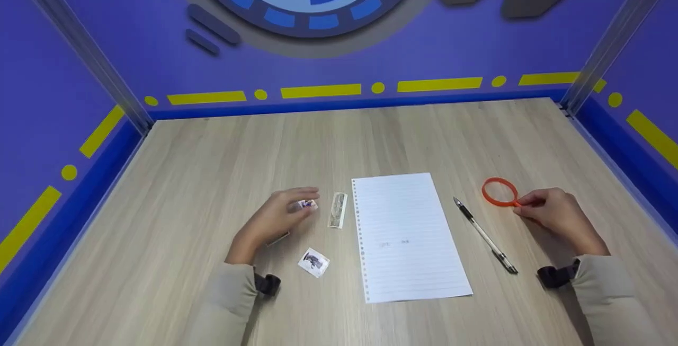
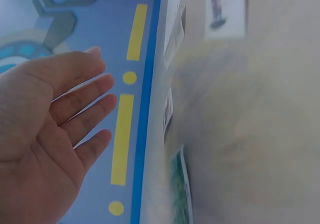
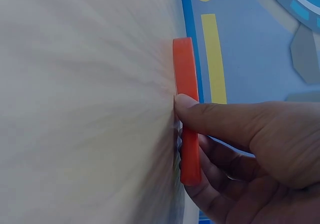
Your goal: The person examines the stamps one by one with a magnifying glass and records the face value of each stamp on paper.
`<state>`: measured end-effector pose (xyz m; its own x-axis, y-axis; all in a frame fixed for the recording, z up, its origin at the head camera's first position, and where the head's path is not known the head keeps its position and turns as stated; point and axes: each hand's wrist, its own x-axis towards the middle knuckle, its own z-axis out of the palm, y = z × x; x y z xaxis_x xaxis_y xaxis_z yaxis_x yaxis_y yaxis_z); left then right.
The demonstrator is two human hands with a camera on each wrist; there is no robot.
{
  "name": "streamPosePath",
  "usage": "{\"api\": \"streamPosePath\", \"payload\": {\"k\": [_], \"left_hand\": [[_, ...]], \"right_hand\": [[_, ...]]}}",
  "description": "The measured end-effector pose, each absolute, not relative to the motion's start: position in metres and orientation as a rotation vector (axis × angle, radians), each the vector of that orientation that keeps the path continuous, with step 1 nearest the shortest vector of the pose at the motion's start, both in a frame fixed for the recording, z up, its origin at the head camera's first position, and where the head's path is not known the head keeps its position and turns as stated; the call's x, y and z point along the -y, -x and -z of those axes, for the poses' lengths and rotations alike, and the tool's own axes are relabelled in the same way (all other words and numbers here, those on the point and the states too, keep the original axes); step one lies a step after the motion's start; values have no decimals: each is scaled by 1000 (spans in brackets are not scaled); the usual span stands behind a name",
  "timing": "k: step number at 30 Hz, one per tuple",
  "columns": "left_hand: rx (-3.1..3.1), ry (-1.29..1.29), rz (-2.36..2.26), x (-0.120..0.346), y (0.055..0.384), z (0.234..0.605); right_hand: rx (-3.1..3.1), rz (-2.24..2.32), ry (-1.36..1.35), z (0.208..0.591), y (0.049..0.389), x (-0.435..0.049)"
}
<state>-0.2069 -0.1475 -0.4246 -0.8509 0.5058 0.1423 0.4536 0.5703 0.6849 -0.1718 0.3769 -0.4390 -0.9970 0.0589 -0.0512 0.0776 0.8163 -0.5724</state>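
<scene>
My right hand (image 1: pixel 556 212) pinches the handle of a red magnifying glass (image 1: pixel 483 193) between thumb and fingers. Its round frame points left, close over the table. In the right wrist view the red frame (image 3: pixel 185 69) appears edge-on, the thumb pressed against the handle. My left hand (image 1: pixel 278 211) hovers over several small stamps, fingers loosely extended and apart. One purple-and-white stamp (image 1: pixel 307 204) shows past its fingers, and another peeks out by the wrist. A long narrow stamp (image 1: pixel 337 210) lies right of the fingertips; a white stamp with a dark figure (image 1: pixel 313 262) lies nearer me. The left wrist view shows a green stamp (image 2: pixel 181 184).
A lined sheet of paper (image 1: pixel 410 269) with faint writing lies mid-table. Between it and my right hand lies a black-and-clear pen (image 1: pixel 484 234). Blue-purple panels (image 1: pixel 339 70) with yellow marks wall the wooden table (image 1: pixel 238 150) at the back and sides.
</scene>
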Motion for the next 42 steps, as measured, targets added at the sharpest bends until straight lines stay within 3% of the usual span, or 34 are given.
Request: {"api": "streamPosePath", "payload": {"k": [23,42], "left_hand": [[-2613,-595,-1173,175,231,457],[-2619,-520,-1307,170,233,465]], "right_hand": [[-3000,896,45,435,176,-367],[-3024,1054,215,407,197,-298]]}}
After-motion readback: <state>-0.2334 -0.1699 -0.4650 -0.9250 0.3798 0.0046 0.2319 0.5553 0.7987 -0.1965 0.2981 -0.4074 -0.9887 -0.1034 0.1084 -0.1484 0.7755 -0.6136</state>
